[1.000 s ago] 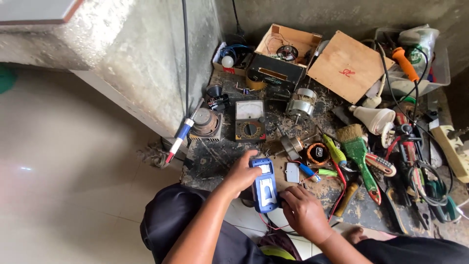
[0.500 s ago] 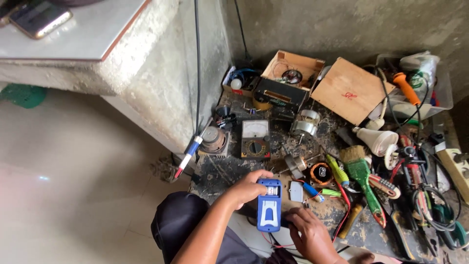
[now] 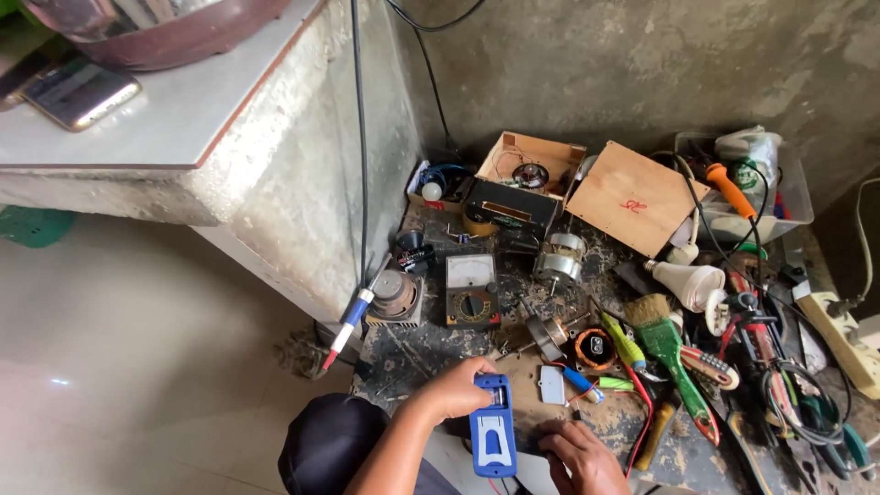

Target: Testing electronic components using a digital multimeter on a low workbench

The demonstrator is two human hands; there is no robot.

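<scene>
The left hand [image 3: 454,390] is clamped on a blue meter [image 3: 492,427] at the near edge of the worktop [image 3: 431,353]. The right hand [image 3: 577,456] rests loosely curled beside it, holding nothing. A slip could drop the meter off that edge.

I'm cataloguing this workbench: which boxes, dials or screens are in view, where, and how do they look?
Blue handheld device: held by the left hand, rectangular, small window at its top.
Analog meter: centre of the floor clutter, dark box, pale dial face.
Open cardboard box: by the back wall, brown.
Phone: on the ledge, dark screen.
</scene>
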